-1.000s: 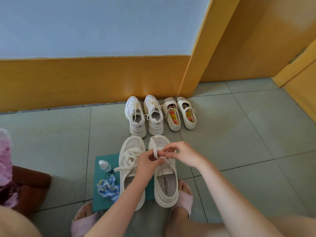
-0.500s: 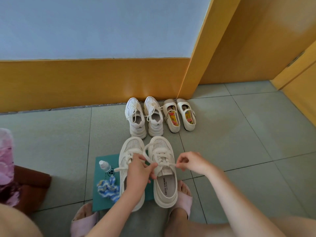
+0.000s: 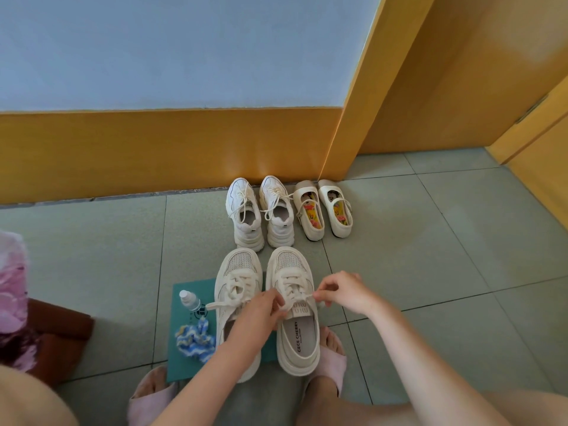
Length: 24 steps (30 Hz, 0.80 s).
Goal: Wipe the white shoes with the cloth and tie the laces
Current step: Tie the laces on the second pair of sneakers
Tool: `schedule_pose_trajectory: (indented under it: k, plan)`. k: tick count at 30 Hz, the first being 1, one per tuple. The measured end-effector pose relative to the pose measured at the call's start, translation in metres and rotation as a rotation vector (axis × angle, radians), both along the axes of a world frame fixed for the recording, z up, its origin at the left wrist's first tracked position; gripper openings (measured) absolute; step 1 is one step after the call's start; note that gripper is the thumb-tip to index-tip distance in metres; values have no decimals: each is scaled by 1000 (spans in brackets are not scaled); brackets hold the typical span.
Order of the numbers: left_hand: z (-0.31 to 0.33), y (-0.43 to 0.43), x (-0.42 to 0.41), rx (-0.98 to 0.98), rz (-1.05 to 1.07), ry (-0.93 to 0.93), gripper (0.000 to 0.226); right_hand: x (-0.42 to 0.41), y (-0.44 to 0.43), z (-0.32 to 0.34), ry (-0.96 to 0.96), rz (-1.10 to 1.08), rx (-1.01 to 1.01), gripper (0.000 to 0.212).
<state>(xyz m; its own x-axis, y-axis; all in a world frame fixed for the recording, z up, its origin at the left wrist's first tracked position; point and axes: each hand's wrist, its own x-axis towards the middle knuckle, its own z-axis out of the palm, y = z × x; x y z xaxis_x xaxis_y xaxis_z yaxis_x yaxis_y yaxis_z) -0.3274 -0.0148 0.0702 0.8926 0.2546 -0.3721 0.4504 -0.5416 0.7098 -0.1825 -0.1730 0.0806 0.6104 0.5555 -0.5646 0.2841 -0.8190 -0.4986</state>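
The near pair of white shoes stands at the mat's (image 3: 182,371) right edge, toes toward the wall. The right shoe (image 3: 296,339) sits half off the mat on the floor tiles (image 3: 430,272), and its open heel shows an insole printed CECE CHERRY. Its laces (image 3: 291,286) are drawn across the tongue. The left hand (image 3: 263,313) has its fingers (image 3: 276,302) curled close and pinches a lace loop just over the tongue label. The right hand (image 3: 344,292) is on the other side, with its fingers (image 3: 323,295) narrowed round the other lace end and the strand taut between the two hands. The left shoe (image 3: 238,281) touches it alongside, with a lace trailing toward the bottle.

On the mat's left half are a small clear bottle (image 3: 190,299) with a white cap – whether it holds anything cannot be told – and below it the bunched blue-and-white cloth (image 3: 194,339).

Two feet in pink slippers (image 3: 333,361) flank the near pair. Against the wall stand white sneakers (image 3: 244,210) and, just beside them, strap shoes (image 3: 336,210) – these with bright patterned insoles.
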Motion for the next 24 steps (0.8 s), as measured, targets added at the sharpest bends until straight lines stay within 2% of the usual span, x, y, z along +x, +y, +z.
schedule_pose_trajectory:
  k: [7, 12, 13, 14, 16, 21, 24]
  plan:
    - [-2, 17, 3, 293, -147, 28, 19, -2, -6, 1, -18, 46, -61, 21]
    - [3, 18, 3, 358, -178, -18, 23, -1, -1, 12, -15, 79, -54, 16]
    - [2, 19, 4, 322, -174, -40, 24, 0, 0, 14, -27, 97, -64, 15]
    - [6, 20, 5, 242, -146, -60, 24, 2, 1, 16, -41, 121, -77, 15]
    - [16, 21, 10, -35, -26, -82, 32, 6, 3, 24, -47, 160, -90, 17]
    - [29, 15, 21, -738, 246, -44, 32, 7, 16, 42, 126, 101, 36, 8]
    - [21, 5, 23, -914, 404, -83, 30, 3, 23, 46, 167, 58, 115, 5]
